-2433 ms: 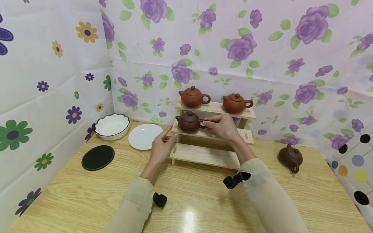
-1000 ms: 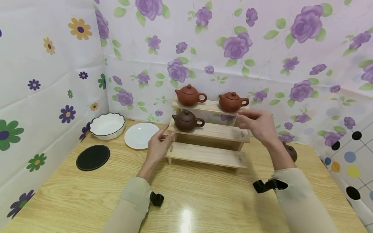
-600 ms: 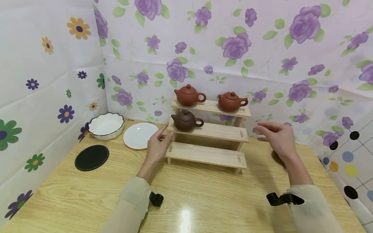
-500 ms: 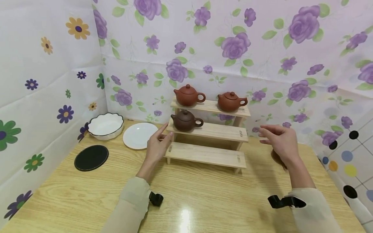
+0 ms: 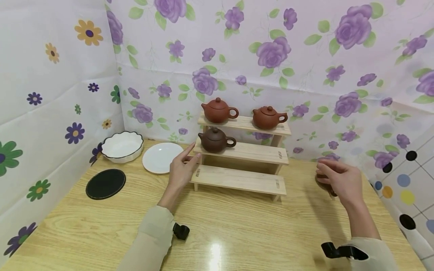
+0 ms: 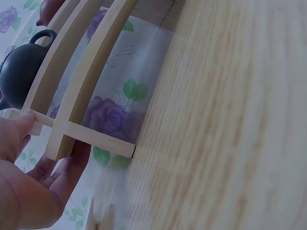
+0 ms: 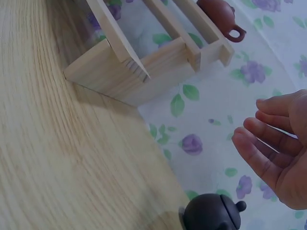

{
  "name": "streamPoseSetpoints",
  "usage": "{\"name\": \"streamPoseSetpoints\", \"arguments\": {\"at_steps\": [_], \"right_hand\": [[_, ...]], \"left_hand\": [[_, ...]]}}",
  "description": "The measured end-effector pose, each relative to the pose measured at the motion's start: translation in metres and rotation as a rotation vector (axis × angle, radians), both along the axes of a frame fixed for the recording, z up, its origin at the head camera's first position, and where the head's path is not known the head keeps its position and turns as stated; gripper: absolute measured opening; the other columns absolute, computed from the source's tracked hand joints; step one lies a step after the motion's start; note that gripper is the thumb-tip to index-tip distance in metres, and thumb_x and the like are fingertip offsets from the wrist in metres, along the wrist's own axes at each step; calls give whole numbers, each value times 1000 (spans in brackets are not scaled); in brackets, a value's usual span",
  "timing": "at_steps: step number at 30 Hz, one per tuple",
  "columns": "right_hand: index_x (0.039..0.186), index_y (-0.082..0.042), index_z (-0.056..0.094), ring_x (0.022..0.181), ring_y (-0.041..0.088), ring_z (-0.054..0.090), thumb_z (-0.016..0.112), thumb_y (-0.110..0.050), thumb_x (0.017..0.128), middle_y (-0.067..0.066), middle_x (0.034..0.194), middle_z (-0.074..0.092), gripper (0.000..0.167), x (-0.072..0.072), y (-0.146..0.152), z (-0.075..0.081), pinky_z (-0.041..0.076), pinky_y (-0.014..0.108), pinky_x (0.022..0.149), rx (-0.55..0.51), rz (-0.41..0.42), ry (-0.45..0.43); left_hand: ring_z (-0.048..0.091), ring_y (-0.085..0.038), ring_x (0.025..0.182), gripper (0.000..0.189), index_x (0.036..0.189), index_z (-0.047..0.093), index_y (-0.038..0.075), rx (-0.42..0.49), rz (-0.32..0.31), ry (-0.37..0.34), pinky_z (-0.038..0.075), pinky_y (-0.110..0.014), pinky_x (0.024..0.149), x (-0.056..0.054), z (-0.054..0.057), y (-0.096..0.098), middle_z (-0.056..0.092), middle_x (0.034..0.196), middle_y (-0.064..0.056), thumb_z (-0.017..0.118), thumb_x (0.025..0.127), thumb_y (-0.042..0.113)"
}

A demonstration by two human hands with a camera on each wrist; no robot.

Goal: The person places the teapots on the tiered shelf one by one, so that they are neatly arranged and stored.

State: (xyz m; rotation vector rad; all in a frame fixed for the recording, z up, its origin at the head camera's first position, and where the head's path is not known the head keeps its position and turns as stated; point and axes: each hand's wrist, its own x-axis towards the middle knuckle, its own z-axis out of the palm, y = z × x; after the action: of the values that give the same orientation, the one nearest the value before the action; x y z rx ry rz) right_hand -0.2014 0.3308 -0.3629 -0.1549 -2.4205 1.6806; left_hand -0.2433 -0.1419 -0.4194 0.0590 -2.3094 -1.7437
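Observation:
A three-tier wooden display rack (image 5: 242, 180) stands at the table's back. My left hand (image 5: 181, 171) holds its left end, thumb and index finger either side of the middle tier's edge. A dark brown teapot (image 5: 214, 140) sits on that tier's left part. Two reddish clay teapots, a left one (image 5: 218, 111) and a right one (image 5: 267, 117), occupy the top tier. My right hand (image 5: 342, 182) hovers empty at the right, fingers loosely bent. In the right wrist view a second dark teapot (image 7: 211, 213) lies below that hand, apart from it; the head view shows it mostly covered.
Left of the rack are a white plate (image 5: 162, 158), a scalloped white bowl (image 5: 123, 146) with a dark rim, and a black round coaster (image 5: 106, 183). Flower-patterned cloth (image 5: 237, 90) hangs close behind. The bottom tier carries nothing.
My right hand has let go of the dark teapot's handle on the middle tier and moved right and down towards the other dark teapot. My left hand stays at the rack.

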Motion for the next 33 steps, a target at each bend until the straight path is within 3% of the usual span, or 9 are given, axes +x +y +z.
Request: {"name": "streamPoseSetpoints", "arguments": {"at_steps": [7,15,26,33], "right_hand": [[130,-12,75,82,5,77,75,-26,101,-20,100,75,33,8,12,-9,63,25,69,-82,-40,20],[118,-11,81,81,7,77,79,-17,96,-9,96,80,23,16,25,-19,63,29,67,-269,-66,79],[114,-8,82,78,8,78,78,-12,97,-11,96,80,18,22,35,-28,63,30,65,-307,-132,82],[116,-6,81,77,7,77,81,-12,94,-16,90,78,23,25,37,-30,63,30,64,-327,-178,33]], "left_hand": [[60,-12,76,48,150,61,36,6,7,-2,44,-22,56,1,1,0,75,108,-14,71,103,36],[63,-16,85,48,149,61,37,-6,22,-7,47,-24,61,1,1,0,76,109,-13,71,103,36],[61,-14,80,47,149,62,35,-2,19,-4,45,-23,59,2,2,1,76,111,-15,72,102,37],[59,-12,74,48,150,61,36,-6,17,-12,44,-23,57,1,1,0,76,111,-14,71,103,37]]}}
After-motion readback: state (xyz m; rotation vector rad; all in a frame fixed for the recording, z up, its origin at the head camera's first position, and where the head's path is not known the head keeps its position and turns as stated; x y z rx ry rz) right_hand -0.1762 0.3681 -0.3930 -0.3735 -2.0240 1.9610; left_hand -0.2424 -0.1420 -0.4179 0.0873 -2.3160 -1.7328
